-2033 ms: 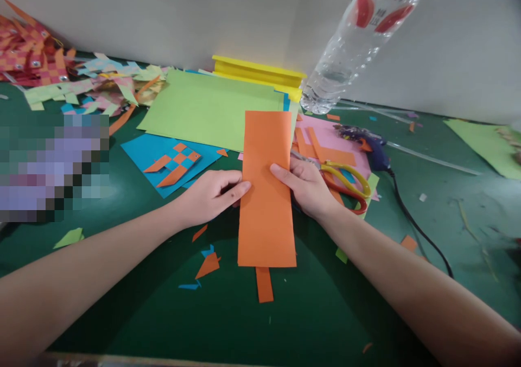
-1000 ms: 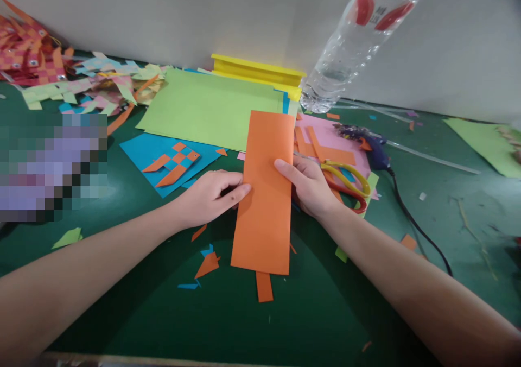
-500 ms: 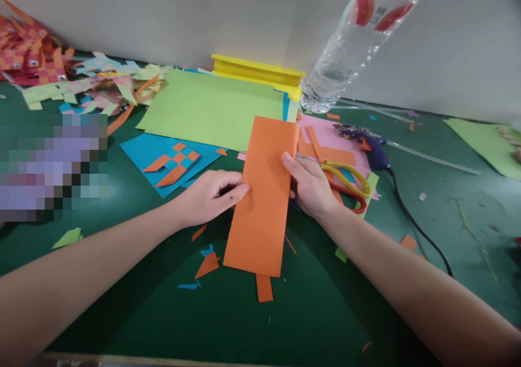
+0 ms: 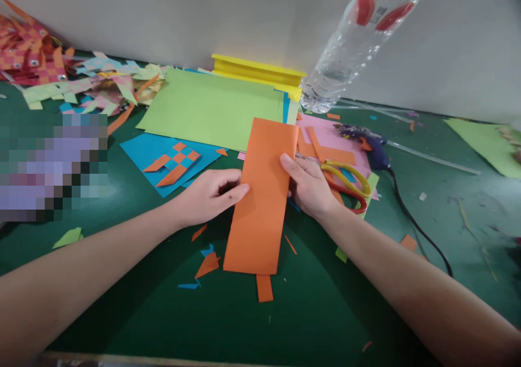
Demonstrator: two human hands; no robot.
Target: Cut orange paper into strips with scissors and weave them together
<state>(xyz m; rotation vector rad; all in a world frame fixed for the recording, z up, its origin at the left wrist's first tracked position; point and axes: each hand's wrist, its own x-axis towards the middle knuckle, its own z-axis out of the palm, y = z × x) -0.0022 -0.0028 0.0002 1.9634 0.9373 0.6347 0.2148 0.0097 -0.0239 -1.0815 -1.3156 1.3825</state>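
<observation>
We hold the orange sheet (image 4: pixel 258 209) at the centre of the worktop (image 4: pixel 195 329), its top inclined toward 1 o'clock and its lower end toward 7 o'clock. The fingers of our left hand (image 4: pixel 214 196) pinch its left edge; those of our right hand (image 4: pixel 311 188) grip its right edge, thumb on the front face. From the sheet, the green sheets (image 4: pixel 211 106) lie at 11 o'clock, the blue paper (image 4: pixel 142 149) at 10 and the scissors (image 4: pixel 332 165) at 3. Open room extends at 6 o'clock, between the orange strip (image 4: pixel 264 291) and the worktop's near edge. Compared with two seconds ago, we have swung the sheet's lower end toward 8 o'clock and shifted its top toward 3 o'clock; the orange sliver (image 4: pixel 290 244) at 5 o'clock is now exposed, and the strip has kept its place.
</observation>
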